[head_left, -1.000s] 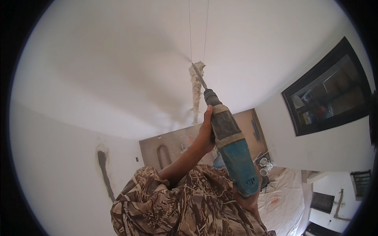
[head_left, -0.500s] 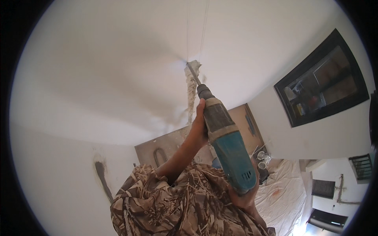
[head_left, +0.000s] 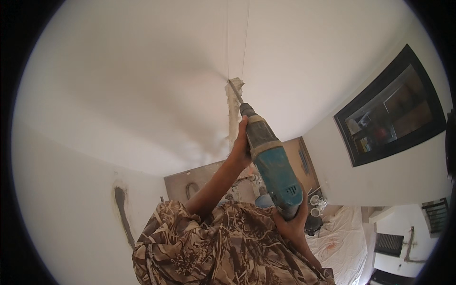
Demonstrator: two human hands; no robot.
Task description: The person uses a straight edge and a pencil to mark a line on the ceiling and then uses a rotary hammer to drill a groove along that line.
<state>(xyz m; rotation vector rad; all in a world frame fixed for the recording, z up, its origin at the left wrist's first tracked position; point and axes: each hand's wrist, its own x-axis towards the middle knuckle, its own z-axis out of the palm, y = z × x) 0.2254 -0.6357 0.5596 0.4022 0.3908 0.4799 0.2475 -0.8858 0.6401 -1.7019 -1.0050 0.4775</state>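
Note:
I look up at a white ceiling (head_left: 142,85). A teal and grey hammer drill (head_left: 270,166) points up at it, its bit tip in the upper end of a rough chiselled groove (head_left: 232,114). My left hand (head_left: 241,142) wraps the drill's front collar, the arm in a camouflage sleeve (head_left: 199,237). My right hand (head_left: 290,222) grips the rear handle from below. Pale dust hangs around the groove.
A dark-framed window (head_left: 389,109) is set in the right wall. The left wall has a dark vertical chase (head_left: 121,209). Far below lie a white dust sheet (head_left: 342,242), small buckets (head_left: 316,204) and a brown board wall (head_left: 199,183).
The view has shifted slightly and the drill has tilted a little. Its bit stays at the groove's upper end, and both hands keep their grip.

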